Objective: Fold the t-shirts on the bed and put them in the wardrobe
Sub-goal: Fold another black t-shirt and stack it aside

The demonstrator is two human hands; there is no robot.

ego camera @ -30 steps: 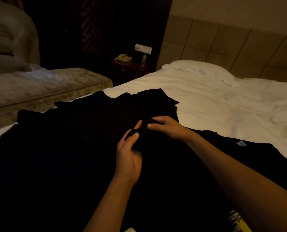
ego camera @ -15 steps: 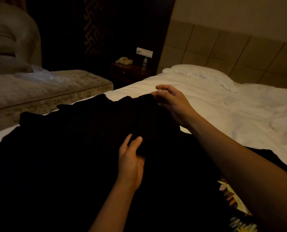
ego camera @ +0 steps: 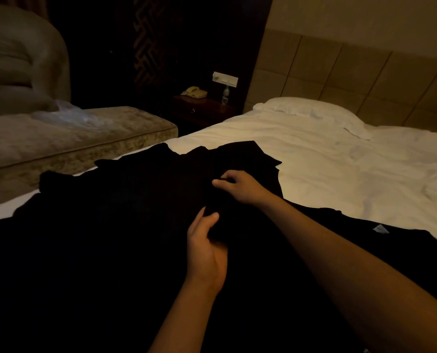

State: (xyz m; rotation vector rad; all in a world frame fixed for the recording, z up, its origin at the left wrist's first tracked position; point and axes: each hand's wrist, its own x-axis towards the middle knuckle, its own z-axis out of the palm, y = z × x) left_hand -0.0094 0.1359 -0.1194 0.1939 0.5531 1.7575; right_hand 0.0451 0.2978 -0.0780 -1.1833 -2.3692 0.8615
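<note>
Head view, nearest first: black t-shirts (ego camera: 115, 238) cover the near part of the bed (ego camera: 339, 169), too dark to tell one from another. The left hand (ego camera: 206, 247) lies on them, its thumb and fingers (ego camera: 212, 217) curled round a fold of the cloth. Just beyond, the right hand (ego camera: 243, 186) rests on the same dark cloth, fingers bent and pinching it at their tips. A pale label (ego camera: 380, 229) shows on the cloth to the right. Farther off lie the white sheet and a pillow (ego camera: 311, 110) against the headboard (ego camera: 352, 77). Left of the bed stands a nightstand (ego camera: 202, 108) with a phone (ego camera: 194, 92) and a bottle (ego camera: 226, 94).
</note>
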